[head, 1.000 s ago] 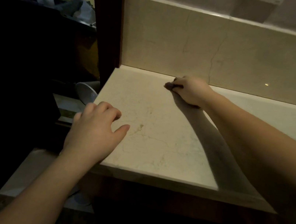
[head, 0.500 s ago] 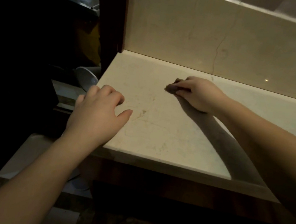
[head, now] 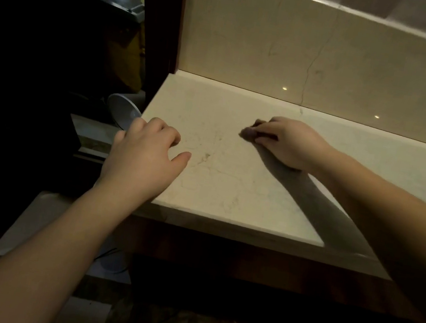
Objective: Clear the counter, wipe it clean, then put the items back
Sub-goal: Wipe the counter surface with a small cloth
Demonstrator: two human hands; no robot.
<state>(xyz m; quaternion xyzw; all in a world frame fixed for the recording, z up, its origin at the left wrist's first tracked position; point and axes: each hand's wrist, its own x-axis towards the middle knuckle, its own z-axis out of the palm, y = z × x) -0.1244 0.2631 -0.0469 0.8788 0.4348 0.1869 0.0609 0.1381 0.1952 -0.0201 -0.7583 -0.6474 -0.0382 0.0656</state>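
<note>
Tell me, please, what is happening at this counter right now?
A person is wiping the marble counter. The right hand grips a small dark cloth and presses it on the stone near the middle. The left hand rests on the counter's left front corner, holding nothing. No items are back on the part in view.

Pale marble counter [head: 229,192], bare; small dark cloth [head: 249,134] bunched mid-surface, mostly hidden.

Your two forearms are bare from the frame's edge down to the wrists, with no sleeve showing, and your left hand [head: 142,161] and right hand [head: 290,143] likewise wear no glove, ring or watch.
</note>
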